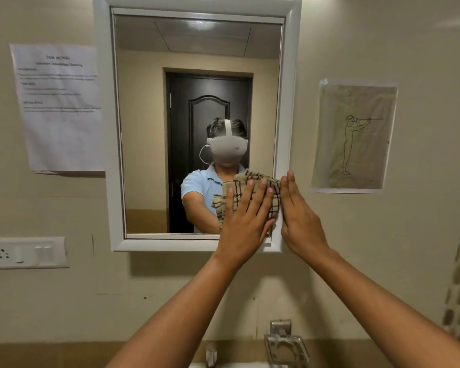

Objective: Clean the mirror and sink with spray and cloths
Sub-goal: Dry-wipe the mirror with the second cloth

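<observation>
A white-framed mirror hangs on the beige wall in front of me. My left hand presses a beige cloth with dark stripes flat against the glass at its lower right corner, fingers straight and spread. My right hand stands edge-on with straight fingers against the mirror's right frame, right beside the cloth. Only a sliver of the sink's white rim shows at the bottom edge. No spray bottle is in view.
A metal soap holder and a tap sit on the wall below the mirror. A printed sheet is taped at the left, a drawing at the right. A switch and socket plate sits lower left.
</observation>
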Tool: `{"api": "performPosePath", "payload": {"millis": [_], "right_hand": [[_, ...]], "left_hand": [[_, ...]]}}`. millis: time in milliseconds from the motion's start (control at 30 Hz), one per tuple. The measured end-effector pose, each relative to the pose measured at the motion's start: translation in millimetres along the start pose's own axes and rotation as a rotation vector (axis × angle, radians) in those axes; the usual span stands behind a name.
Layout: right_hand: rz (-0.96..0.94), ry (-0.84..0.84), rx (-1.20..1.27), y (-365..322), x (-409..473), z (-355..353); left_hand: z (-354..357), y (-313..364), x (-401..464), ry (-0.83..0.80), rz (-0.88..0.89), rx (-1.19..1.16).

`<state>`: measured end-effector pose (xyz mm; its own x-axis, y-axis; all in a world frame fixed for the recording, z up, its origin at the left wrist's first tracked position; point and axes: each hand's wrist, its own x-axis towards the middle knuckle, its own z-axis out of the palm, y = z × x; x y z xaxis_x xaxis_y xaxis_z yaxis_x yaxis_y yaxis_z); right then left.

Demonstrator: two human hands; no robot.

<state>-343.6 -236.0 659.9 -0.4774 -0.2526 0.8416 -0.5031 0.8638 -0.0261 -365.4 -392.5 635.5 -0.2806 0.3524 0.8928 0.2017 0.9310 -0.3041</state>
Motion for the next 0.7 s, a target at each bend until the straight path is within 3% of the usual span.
{"api": "performPosePath", "payload": {"millis": [367, 700], "right_hand": [[0.021, 0.023, -0.009, -1.6, -6.7, 5.2], [0.098, 0.079, -0.025, -8.3, -6.7, 21.6]], "left_hand": [[-5.7, -8.7, -28.7, -0.098, 0.017, -0.088], [-15.9, -110.3, -80.1, -0.139, -0.08, 0.005]]}}
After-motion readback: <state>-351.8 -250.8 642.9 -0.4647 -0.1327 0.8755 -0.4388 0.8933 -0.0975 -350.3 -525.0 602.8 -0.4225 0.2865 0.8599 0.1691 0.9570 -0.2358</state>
